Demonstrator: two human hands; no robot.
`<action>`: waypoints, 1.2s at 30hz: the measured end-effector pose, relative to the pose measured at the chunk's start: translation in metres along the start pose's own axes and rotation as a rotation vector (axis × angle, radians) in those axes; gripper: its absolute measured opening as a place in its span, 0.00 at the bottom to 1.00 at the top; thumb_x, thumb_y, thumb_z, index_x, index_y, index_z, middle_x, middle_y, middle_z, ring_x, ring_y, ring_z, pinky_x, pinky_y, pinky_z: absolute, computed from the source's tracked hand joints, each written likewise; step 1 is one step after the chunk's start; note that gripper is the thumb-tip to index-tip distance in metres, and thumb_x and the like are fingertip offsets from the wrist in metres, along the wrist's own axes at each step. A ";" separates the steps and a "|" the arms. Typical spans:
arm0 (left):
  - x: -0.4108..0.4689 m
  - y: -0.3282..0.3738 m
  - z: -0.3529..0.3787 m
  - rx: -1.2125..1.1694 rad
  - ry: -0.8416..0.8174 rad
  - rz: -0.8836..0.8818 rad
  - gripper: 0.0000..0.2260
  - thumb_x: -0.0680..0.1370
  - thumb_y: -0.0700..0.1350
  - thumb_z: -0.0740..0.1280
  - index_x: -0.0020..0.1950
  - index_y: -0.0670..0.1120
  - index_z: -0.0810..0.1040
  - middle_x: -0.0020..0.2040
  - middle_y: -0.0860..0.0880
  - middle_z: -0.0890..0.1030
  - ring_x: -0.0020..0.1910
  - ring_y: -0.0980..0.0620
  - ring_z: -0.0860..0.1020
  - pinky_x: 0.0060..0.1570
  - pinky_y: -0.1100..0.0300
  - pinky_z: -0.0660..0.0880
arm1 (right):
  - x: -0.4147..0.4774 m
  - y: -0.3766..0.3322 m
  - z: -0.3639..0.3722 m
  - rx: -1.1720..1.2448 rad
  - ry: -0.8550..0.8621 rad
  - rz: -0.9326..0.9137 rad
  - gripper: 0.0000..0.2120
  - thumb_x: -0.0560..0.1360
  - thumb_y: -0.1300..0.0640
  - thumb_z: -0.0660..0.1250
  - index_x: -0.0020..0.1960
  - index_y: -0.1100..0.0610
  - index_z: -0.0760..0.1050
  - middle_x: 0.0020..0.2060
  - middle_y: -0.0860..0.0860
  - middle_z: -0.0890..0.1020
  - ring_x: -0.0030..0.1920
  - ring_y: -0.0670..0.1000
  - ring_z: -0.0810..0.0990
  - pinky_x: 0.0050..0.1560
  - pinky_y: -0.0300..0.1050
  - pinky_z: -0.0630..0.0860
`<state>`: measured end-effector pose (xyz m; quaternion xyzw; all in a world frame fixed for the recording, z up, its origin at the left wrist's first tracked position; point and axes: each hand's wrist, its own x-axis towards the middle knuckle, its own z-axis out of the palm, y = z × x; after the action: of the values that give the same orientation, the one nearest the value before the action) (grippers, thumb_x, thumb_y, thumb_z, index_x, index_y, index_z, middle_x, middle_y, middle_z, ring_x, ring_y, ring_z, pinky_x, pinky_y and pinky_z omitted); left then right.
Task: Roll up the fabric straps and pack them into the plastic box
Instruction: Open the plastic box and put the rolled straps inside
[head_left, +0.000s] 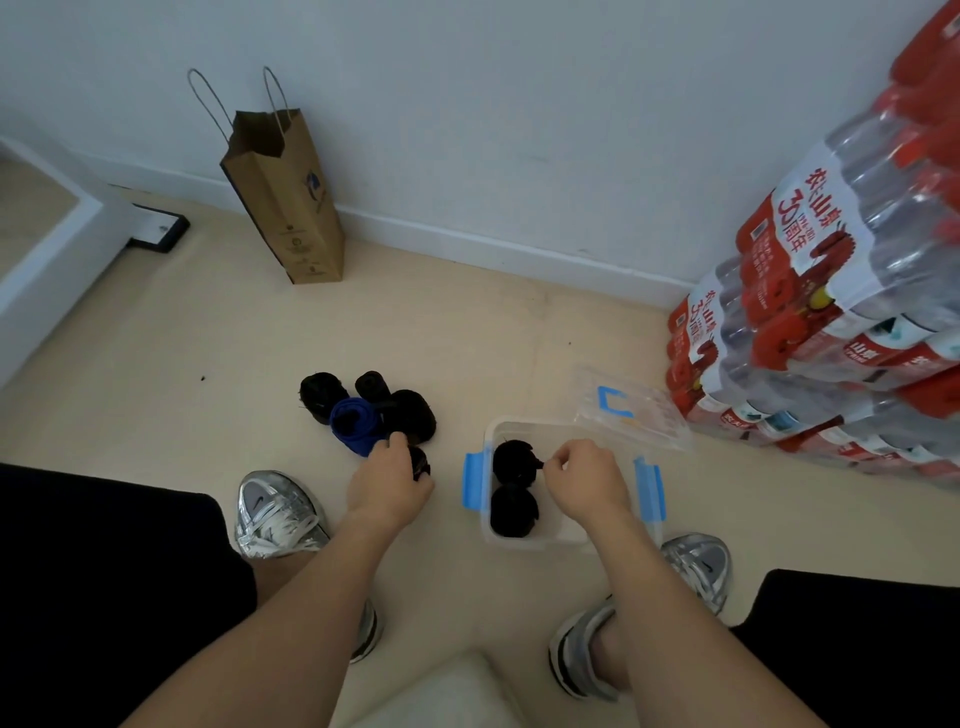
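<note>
Box (540, 540) with two black rolls (514, 512), right hand (587, 480) pinching the far roll (511, 460) — left hand (387, 483) gripping one of four loose black rolls (410, 413), one blue roll (356, 423) beside

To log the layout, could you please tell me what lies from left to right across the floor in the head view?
Black frame → paper bag → pile of rolled straps → plastic box → bottled-water packs.

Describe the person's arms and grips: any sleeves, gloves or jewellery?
The left arm and right arm are bare, with no sleeve in view. The left grip and right grip wear no glove, ring or watch.
</note>
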<state>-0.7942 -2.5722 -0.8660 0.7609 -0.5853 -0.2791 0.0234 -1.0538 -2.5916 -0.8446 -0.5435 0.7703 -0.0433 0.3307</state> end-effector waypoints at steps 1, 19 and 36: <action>-0.001 0.006 -0.005 -0.084 0.045 -0.038 0.23 0.80 0.51 0.71 0.71 0.43 0.71 0.61 0.42 0.78 0.57 0.42 0.79 0.54 0.47 0.80 | -0.001 -0.001 -0.002 0.009 0.020 0.014 0.12 0.80 0.53 0.67 0.39 0.56 0.77 0.37 0.52 0.81 0.39 0.57 0.80 0.37 0.48 0.76; -0.036 0.083 0.006 0.131 -0.079 0.402 0.27 0.78 0.57 0.72 0.73 0.47 0.71 0.67 0.45 0.71 0.65 0.41 0.74 0.63 0.45 0.76 | -0.032 0.018 -0.039 -0.120 -0.156 -0.227 0.19 0.74 0.48 0.75 0.61 0.50 0.73 0.53 0.53 0.84 0.54 0.58 0.83 0.51 0.58 0.83; -0.023 0.066 0.018 0.028 -0.181 0.366 0.31 0.83 0.53 0.66 0.81 0.44 0.60 0.75 0.43 0.72 0.65 0.39 0.78 0.59 0.46 0.79 | 0.005 0.026 -0.009 -0.156 -0.520 0.028 0.20 0.83 0.53 0.64 0.73 0.56 0.78 0.67 0.59 0.81 0.63 0.59 0.81 0.65 0.52 0.81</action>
<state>-0.8640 -2.5665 -0.8479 0.6140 -0.7173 -0.3292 0.0106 -1.0808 -2.5875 -0.8513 -0.5495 0.6679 0.1621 0.4750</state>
